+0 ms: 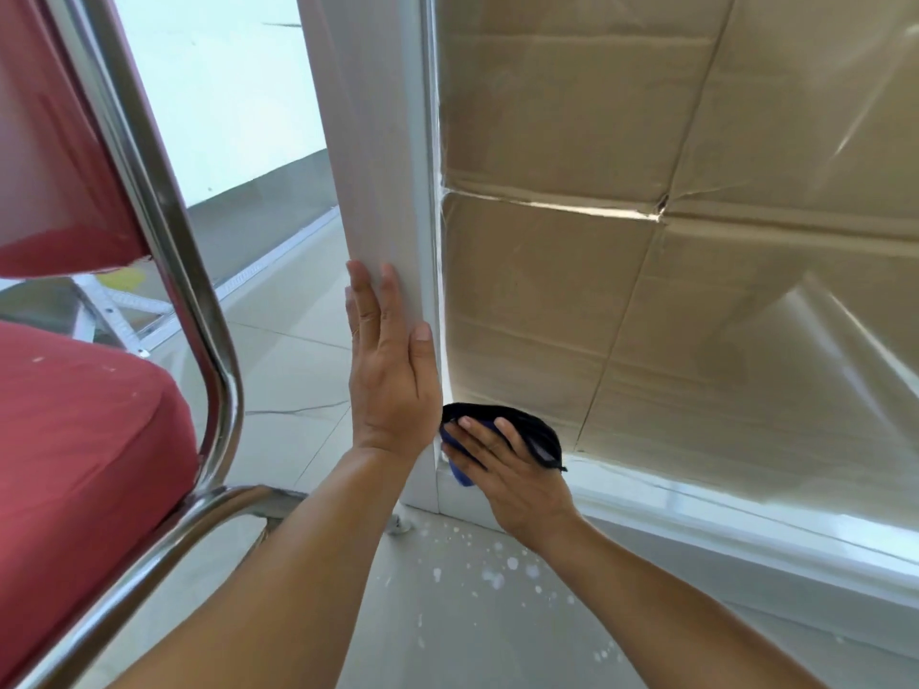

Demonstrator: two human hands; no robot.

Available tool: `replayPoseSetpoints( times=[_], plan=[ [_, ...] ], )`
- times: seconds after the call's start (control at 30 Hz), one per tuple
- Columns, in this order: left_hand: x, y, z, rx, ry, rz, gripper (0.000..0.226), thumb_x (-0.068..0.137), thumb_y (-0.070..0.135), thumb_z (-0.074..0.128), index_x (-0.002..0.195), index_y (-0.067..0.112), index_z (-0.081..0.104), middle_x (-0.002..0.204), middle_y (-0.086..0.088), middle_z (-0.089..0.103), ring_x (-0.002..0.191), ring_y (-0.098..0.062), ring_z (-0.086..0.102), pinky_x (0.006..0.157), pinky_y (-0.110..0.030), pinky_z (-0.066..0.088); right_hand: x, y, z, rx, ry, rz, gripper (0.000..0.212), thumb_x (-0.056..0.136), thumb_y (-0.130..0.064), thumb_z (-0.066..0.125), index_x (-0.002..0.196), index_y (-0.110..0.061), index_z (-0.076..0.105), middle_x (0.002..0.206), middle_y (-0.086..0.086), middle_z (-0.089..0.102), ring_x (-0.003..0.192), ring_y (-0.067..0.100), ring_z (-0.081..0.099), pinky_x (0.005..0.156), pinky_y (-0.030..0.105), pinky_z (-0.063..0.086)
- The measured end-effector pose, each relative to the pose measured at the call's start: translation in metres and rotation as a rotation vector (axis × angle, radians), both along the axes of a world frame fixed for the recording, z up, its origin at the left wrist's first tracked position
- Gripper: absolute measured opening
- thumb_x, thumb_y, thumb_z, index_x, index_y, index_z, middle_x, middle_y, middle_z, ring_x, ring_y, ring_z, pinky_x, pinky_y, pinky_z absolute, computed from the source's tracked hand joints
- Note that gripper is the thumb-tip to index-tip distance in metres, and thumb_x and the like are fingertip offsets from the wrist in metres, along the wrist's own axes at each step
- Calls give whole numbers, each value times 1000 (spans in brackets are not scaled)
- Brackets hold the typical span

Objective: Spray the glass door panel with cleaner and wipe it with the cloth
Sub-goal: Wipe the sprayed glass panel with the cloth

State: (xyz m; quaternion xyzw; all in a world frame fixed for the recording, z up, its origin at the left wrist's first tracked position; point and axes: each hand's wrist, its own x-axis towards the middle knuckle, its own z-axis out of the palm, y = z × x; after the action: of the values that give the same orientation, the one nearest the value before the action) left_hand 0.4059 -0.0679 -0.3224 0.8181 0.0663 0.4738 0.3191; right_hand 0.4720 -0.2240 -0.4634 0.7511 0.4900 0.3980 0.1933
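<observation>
The glass door panel (696,315) fills the right side, with brown cardboard showing behind it. Its white frame (378,191) runs upright through the middle. My left hand (388,370) lies flat against the edge of that frame, fingers straight and thumb on the front face. My right hand (507,469) presses a dark blue and black cloth (527,430) against the lower left corner of the glass, fingers spread over the cloth. No spray bottle is in view.
A red padded chair (84,430) with a chrome tube frame (164,231) stands close on the left. The tiled floor (447,589) below the door carries white droplets. A metal floor track (278,261) runs past the door's far side.
</observation>
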Motion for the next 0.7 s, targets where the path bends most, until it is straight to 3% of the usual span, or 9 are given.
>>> replayPoseSetpoints(
  times=[0.07,0.2,0.3,0.43,0.57,0.7],
  plan=[
    [2,-2,-1,35,1,26,58,104,26,29,156,5,11,165,-18,1,153,-31,-1,122,-55,12,2,0,5,-26,-18,-5,71,90,-6,24,158,-22,35,167,-1,19,156,27,-8,124,49,-15],
    [7,-3,6,59,-26,113,59,106,35,25,155,5,16,165,-15,7,153,-29,1,124,-51,4,7,-9,46,30,-55,6,72,91,-7,21,160,-23,30,169,1,19,157,20,6,126,47,-12],
    [11,-2,25,75,-119,122,61,106,40,21,151,0,30,162,-17,19,152,-33,9,124,-49,8,10,-3,95,165,-43,62,69,92,-6,37,159,-21,32,168,2,23,156,21,15,128,45,-2],
    [15,-2,59,81,-238,101,59,107,38,22,145,-4,41,156,-22,31,150,-37,17,121,-56,17,18,8,168,304,-101,101,61,101,-30,54,158,-23,35,167,4,25,155,23,20,127,47,5],
    [14,-11,93,73,-313,48,62,107,40,20,145,-6,39,157,-26,26,149,-40,16,121,-57,15,28,12,254,443,-192,138,50,108,-38,44,155,-24,41,164,8,32,153,27,27,125,54,11],
    [13,-20,125,112,-301,-34,58,106,35,23,149,-2,33,161,-23,17,152,-35,9,122,-55,10,32,-2,328,714,-249,13,51,110,-44,35,157,-27,37,164,11,31,152,31,27,121,59,12]
  ],
)
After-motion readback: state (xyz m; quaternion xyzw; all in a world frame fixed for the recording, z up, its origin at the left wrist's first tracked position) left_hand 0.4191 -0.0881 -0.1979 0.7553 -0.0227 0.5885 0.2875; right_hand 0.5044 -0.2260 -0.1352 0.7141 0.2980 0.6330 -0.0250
